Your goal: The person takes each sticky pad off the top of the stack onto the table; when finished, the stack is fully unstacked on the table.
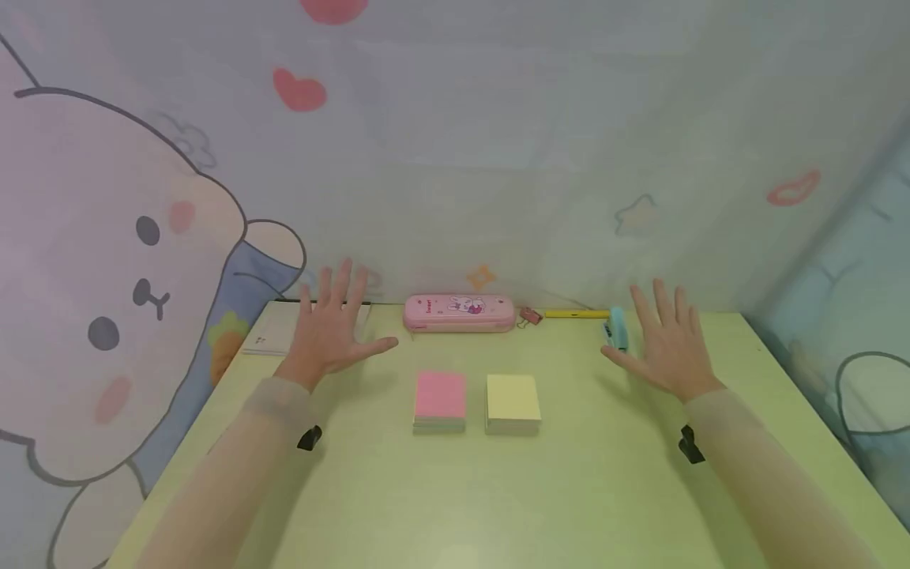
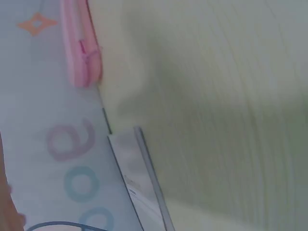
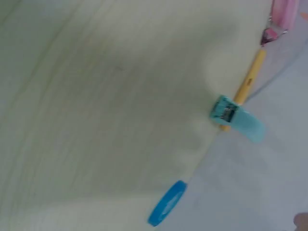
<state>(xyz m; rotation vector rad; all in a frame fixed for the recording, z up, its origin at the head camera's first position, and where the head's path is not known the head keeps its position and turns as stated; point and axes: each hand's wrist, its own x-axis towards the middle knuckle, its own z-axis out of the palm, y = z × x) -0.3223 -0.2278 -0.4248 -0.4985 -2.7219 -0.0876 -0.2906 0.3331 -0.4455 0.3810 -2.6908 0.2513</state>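
Note:
My left hand is raised with fingers spread and straight, holding nothing; it overlaps a white notepad at the back left. On the other side my right hand is spread the same way, palm empty, its thumb overlapping a light-blue stapler. Between the hands, nearer the front, sit a pink stack of sticky notes and a yellow stack, side by side with a small gap. Only slivers of fingers show at the edges of the wrist views.
Along the table's back edge lie a pink pencil case, a reddish binder clip and a yellow pen. A flat blue round object shows in the right wrist view. A patterned curtain hangs behind the table.

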